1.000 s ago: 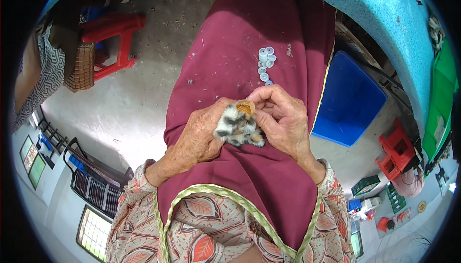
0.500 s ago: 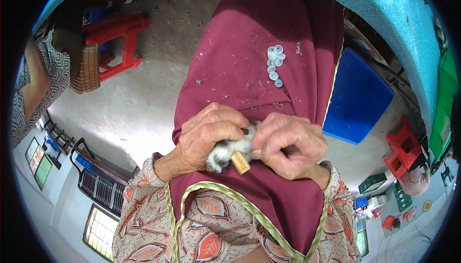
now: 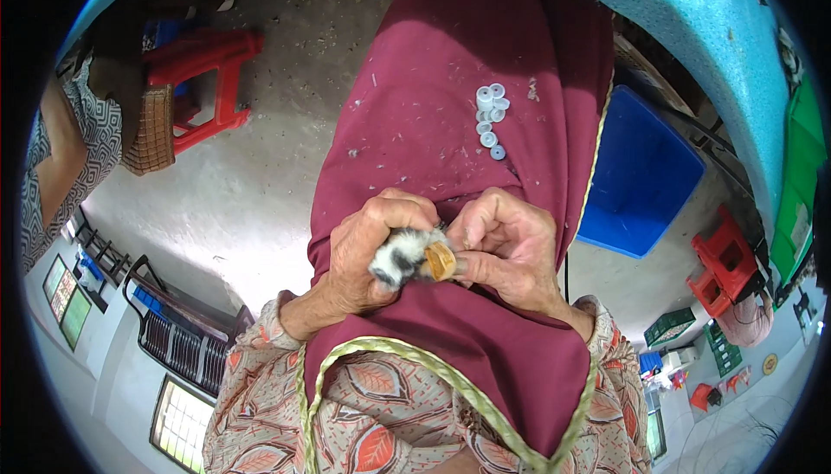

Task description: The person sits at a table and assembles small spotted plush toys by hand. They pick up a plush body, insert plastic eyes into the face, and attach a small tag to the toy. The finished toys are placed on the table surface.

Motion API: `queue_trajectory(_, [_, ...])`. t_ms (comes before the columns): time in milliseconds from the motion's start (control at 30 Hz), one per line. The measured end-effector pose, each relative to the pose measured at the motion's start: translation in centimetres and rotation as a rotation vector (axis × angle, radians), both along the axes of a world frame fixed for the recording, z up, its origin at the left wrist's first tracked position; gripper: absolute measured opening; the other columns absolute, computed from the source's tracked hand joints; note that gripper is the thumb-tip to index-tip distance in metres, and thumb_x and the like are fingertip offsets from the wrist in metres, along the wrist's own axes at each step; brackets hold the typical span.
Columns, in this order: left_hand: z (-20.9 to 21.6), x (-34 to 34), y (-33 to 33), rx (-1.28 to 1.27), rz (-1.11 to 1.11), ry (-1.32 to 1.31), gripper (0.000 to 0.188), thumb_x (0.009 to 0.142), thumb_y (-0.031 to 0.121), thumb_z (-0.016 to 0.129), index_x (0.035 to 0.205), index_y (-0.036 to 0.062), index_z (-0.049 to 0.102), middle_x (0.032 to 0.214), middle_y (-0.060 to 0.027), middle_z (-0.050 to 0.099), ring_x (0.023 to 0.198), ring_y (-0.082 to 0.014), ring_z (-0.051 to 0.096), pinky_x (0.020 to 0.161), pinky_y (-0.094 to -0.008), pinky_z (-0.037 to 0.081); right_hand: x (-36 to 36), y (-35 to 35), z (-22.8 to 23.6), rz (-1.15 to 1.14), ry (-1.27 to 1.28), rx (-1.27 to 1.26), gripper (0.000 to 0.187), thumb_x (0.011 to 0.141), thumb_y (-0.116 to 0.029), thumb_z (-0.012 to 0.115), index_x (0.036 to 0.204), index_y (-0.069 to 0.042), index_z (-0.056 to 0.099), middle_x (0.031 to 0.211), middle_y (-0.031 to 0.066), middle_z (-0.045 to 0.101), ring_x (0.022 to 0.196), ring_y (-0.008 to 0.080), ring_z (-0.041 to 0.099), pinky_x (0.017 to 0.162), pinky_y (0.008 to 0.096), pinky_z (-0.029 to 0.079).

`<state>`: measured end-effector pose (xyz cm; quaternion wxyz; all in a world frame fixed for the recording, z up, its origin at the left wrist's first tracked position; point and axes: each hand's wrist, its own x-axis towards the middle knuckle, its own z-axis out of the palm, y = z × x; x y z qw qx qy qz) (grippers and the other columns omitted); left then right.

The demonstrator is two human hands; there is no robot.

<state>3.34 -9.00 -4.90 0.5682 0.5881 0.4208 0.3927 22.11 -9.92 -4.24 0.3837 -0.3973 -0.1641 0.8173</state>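
Note:
My left hand [image 3: 368, 245] is wrapped round a small black-and-white furry plush piece [image 3: 396, 257], held low over my lap. A tan label [image 3: 440, 262] with a shiny face sticks out from its right side. My right hand [image 3: 512, 253] is closed at that same side, its thumb tip against the fur right beside the label and its fingers curled. What lies between those fingertips is partly hidden. Farther off on my maroon apron [image 3: 415, 145] lie several small whitish plastic discs [image 3: 489, 116], bunched in a rough row.
A blue bin [image 3: 640, 175] stands right of my lap, below a light-blue curved edge [image 3: 684, 6]. Red stools [image 3: 227, 84] are at the left and right. Beside a wicker basket [image 3: 151, 128], another person's arm [image 3: 65, 149] shows. Lint specks the apron.
My right hand has turned, now showing its palm and curled fingers, with its thumb by the label. The label has tilted to face up more. My left hand keeps its hold.

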Motion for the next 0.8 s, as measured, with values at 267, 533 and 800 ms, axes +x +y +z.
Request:
queue_trajectory(267, [-0.5, 0.3, -0.5, -0.127, -0.147, -0.035, 0.021, 0.09, 0.016, 0.057, 0.102, -0.0002, 0.053, 0.087, -0.0109, 0.06, 0.074, -0.025, 0.063, 0.066, -0.0324, 0.05, 2.8, 3.0, 0.3, 0.41, -0.535, 0.368, 0.016, 0.076, 0.0, 0.07, 0.079, -0.003, 0.055, 0.068, 0.0043, 0.062, 0.062, 0.0078, 0.06, 0.052, 0.0232, 0.047])
queue_trajectory(533, [-0.5, 0.5, 0.4, 0.058, -0.146, -0.073, 0.027, 0.088, 0.023, 0.061, 0.099, -0.0013, 0.055, 0.084, -0.012, 0.059, 0.069, -0.0251, 0.06, 0.06, -0.0338, 0.048, 3.5, 5.9, -4.6, 0.367, -1.215, 0.679, 0.017, 0.075, 0.001, 0.066, 0.089, -0.001, 0.056, 0.082, 0.0151, 0.062, 0.073, 0.0355, 0.062, 0.063, 0.0427, 0.05])
queue_trajectory(800, [-0.7, 0.3, 0.4, 0.092, -0.127, -0.112, 0.036, 0.09, 0.034, 0.058, 0.097, -0.0018, 0.056, 0.082, -0.0127, 0.059, 0.066, -0.0231, 0.059, 0.058, -0.0341, 0.047, 3.0, 7.6, -6.6, 0.483, -1.469, 0.811, 0.017, 0.074, 0.0, 0.066, 0.09, -0.004, 0.059, 0.086, 0.0134, 0.064, 0.075, 0.033, 0.064, 0.062, 0.0388, 0.051])
